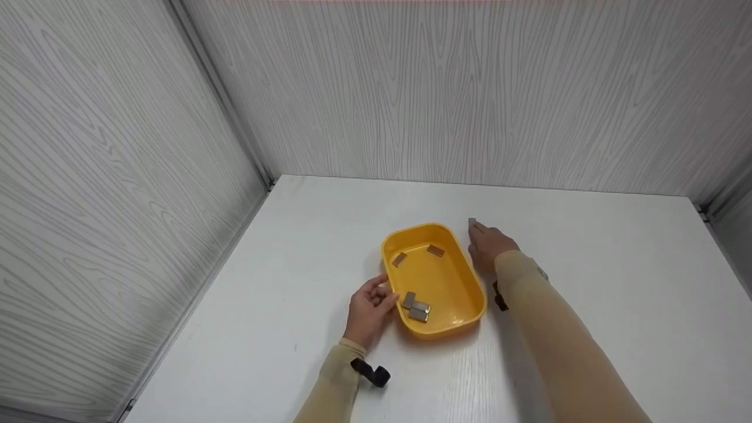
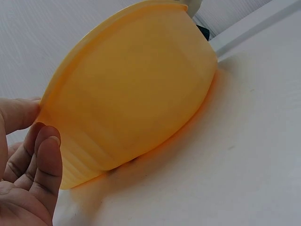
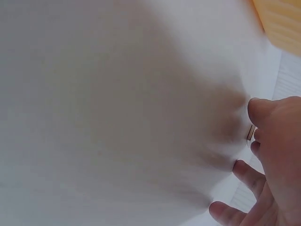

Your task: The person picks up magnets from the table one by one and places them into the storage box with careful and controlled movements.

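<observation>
A yellow plastic tray (image 1: 437, 282) stands on the white table, its long side slanting. My left hand (image 1: 369, 311) grips its left rim, the thumb over the edge and the fingers against the outer wall (image 2: 127, 89). Three small grey rectangular blocks (image 1: 419, 315) lie inside at the near left. Two brownish rectangular pieces (image 1: 435, 251) lie near the far end. Beyond the tray's right side, my right hand (image 1: 492, 245) reaches down to the table and pinches another small grey block (image 1: 472, 222) at its fingertips. In the right wrist view, only the edge of this block (image 3: 250, 133) shows past the thumb.
The white table (image 1: 611, 282) runs back to a grey wood-grain panel (image 1: 446, 88). A similar panel (image 1: 106, 194) stands along the left side. Black straps (image 1: 371, 372) sit on both wrists.
</observation>
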### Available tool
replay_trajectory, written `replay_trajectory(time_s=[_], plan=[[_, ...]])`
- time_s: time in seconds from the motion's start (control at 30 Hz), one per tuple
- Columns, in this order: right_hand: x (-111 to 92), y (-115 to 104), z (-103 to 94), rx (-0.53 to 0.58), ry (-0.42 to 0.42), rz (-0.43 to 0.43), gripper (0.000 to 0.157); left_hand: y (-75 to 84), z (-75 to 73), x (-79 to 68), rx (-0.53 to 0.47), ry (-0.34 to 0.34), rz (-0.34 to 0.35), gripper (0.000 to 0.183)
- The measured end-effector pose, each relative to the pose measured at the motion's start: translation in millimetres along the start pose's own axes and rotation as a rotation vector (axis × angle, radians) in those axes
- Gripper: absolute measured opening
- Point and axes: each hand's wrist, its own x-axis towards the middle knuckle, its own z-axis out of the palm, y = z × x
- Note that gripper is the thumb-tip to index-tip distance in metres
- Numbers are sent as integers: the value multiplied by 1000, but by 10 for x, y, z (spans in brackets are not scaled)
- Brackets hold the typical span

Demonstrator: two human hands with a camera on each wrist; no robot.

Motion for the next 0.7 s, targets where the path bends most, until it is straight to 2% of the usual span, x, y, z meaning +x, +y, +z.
replay_trajectory(time_s=[0.17,0.3,0.53,0.6,0.7], plan=[[-84,6,6,-76,51,-19,53,12,30,-21,1,-20,-3,49],[-152,-33,-31,-33,67,14,49,26,10,-6,9,-44,-6,51],[-74,103,55,-12,-25,0,55,51,-43,15,32,-41,-6,51],[-53,161,84,-2,-30,-9,57,48,-40,22,31,-37,4,50],[-73,206,104,12,-24,-17,52,38,-24,37,25,-31,14,50]])
